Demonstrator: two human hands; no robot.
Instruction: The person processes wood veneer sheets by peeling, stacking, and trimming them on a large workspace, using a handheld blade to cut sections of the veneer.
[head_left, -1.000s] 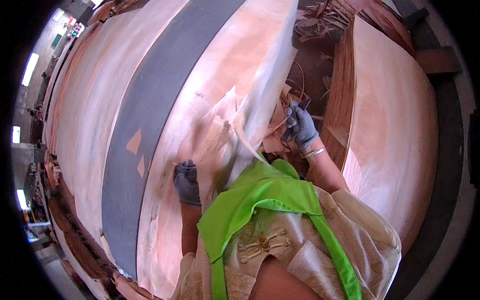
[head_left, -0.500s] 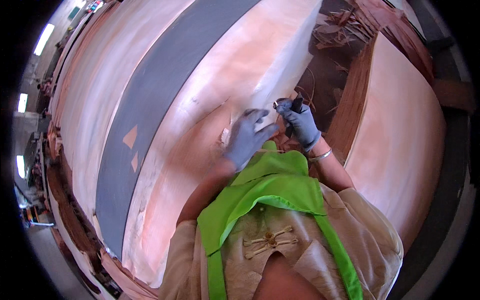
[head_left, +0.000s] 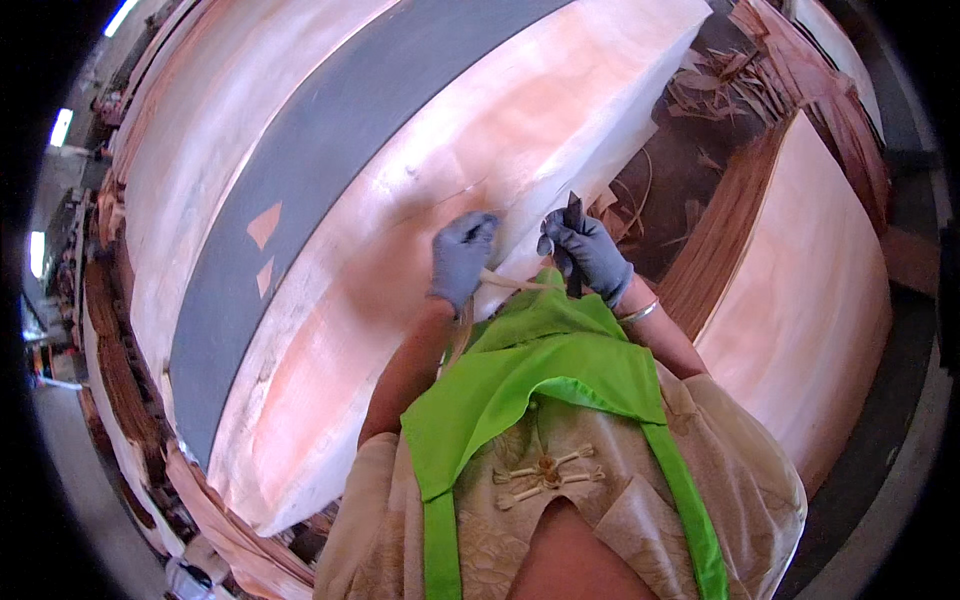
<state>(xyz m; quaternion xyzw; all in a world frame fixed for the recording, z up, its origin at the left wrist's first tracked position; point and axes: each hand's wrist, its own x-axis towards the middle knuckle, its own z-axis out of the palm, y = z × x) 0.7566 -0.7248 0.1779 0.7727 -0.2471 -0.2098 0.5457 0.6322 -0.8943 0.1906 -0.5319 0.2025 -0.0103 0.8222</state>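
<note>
A tall stack of pale pink veneer sheets (head_left: 520, 130) lies in front of me. My left hand (head_left: 462, 255), in a grey glove, grips a thin pale strip of veneer (head_left: 505, 283) at the stack's near edge. Close beside it, my right hand (head_left: 587, 255), also gloved, is closed on a small dark blade-like tool (head_left: 573, 218) that points upward. The two hands are a short gap apart at the top sheet's edge. A bright green apron (head_left: 545, 370) covers my chest just below them.
A dark grey band (head_left: 330, 170) runs lengthwise between two veneer stacks. Another veneer stack (head_left: 810, 300) stands on my right. Broken veneer scraps (head_left: 720, 90) litter the dark floor between the stacks. More stacked wood lines the left edge (head_left: 105, 350).
The lifted veneer sheet has dropped flat. My left hand moved from low on the stack up to its near edge, beside my right hand, and took the strip.
</note>
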